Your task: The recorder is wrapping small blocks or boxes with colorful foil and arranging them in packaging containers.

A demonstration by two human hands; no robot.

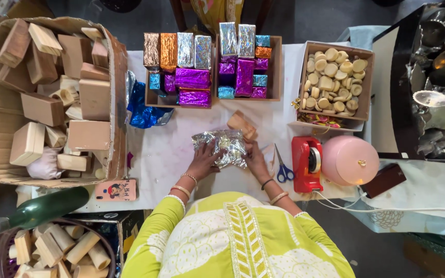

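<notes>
Both hands pressed onto a crinkled silver foil sheet (219, 148) at mid worktop (171, 154), left hand (202, 160) fingers spread flat on its left edge, right hand (256, 160) curled against its right edge, wooden block (242, 125) just behind.

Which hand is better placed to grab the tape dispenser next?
Probably the right hand: it rests on the silver foil bundle's edge nearest the red tape dispenser, with only the scissors between. The left hand sits on the far side.
</notes>
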